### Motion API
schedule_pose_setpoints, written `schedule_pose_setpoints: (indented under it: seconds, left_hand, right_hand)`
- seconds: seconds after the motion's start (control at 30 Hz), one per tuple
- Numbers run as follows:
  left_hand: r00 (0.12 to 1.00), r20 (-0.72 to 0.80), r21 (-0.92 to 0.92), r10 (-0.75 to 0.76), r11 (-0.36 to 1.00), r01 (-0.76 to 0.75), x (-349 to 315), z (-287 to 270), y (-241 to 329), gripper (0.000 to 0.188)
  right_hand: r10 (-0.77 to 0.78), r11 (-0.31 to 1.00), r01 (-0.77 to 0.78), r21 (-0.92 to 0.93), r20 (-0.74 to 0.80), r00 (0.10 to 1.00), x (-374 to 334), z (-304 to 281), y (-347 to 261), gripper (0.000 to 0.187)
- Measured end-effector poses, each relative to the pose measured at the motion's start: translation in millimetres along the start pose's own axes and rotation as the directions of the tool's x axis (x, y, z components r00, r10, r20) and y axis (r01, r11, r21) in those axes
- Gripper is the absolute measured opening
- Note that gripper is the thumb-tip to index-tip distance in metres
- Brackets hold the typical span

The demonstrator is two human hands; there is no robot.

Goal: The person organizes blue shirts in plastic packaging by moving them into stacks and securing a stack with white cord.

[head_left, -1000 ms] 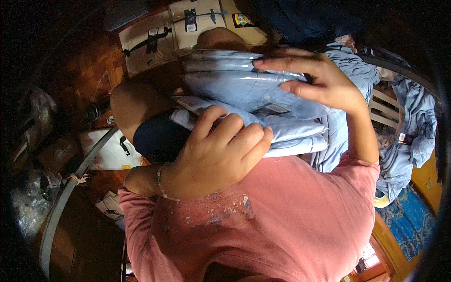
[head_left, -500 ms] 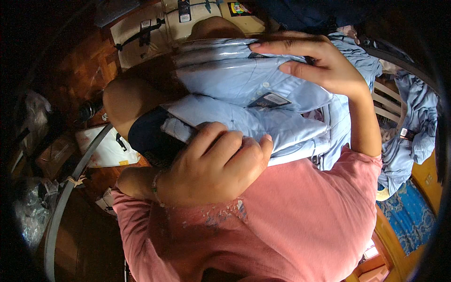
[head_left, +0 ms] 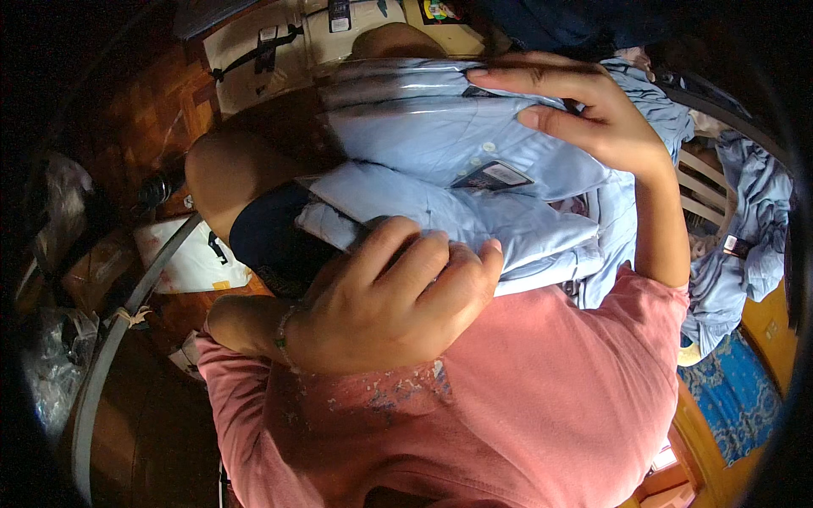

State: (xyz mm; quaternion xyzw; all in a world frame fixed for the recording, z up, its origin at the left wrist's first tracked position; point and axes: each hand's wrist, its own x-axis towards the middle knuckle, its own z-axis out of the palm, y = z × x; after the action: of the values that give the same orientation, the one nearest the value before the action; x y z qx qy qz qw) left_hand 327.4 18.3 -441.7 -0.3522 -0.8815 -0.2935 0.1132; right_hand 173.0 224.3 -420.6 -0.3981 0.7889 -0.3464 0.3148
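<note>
A folded light-blue shirt [head_left: 423,190] in clear plastic lies across my lap, its near edge bunched up. My left hand [head_left: 398,296], a bracelet at its wrist, is curled over that near edge with the fingers closed on it. Just beyond, more folded light-blue shirts [head_left: 398,127] in shiny plastic are tilted up. My right hand [head_left: 576,106] grips their right end, thumb and forefinger on the near side, the other fingers mostly hidden. A dark tag [head_left: 495,175] with a white label sits near the buttons.
Loose blue shirts [head_left: 749,229] hang over a slatted chair [head_left: 705,179] at the right. Tagged packs of cream clothing [head_left: 254,63] lie at the far left. A white bag [head_left: 190,254], a grey curved bar [head_left: 114,356] and crumpled clear plastic [head_left: 63,364] are on the left.
The shirts and both hands have shifted slightly to the right in the picture. The upper shirts and my right hand sit a little farther away. Both grips look the same.
</note>
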Motion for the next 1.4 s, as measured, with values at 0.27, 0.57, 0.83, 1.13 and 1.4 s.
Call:
schedule_pose_setpoints:
  seconds: [0.27,0.57,0.83,1.13,1.4]
  left_hand:
    - [1.0,0.012,0.004,-0.007,1.0,0.007,4.5,0.0,-0.5,0.028]
    - [0.996,-0.031,0.041,-0.082,0.996,0.084,16.1,7.6,-4.8,0.032]
    - [0.971,-0.175,0.036,-0.163,0.985,0.171,39.0,27.5,-33.3,0.042]
    - [0.004,0.657,-0.743,-0.754,-0.649,-0.167,-82.4,172.2,-89.5,0.061]
    - [0.293,0.611,-0.786,-0.735,-0.606,0.118,-73.4,162.6,-90.4,0.073]
  right_hand:
    - [0.001,1.0,-0.002,-0.008,-0.024,1.0,-2.3,-1.4,2.0,0.035]
    - [0.008,0.999,-0.007,0.048,-0.025,1.0,2.8,-4.7,16.7,0.036]
    - [0.059,0.991,-0.036,-0.129,0.18,0.982,3.0,-10.1,-13.0,0.082]
    - [0.323,0.93,-0.314,0.193,-0.017,0.946,-4.0,-21.1,47.4,0.091]
    - [0.68,0.468,-0.326,0.821,-0.099,0.727,-33.0,13.4,115.2,0.073]
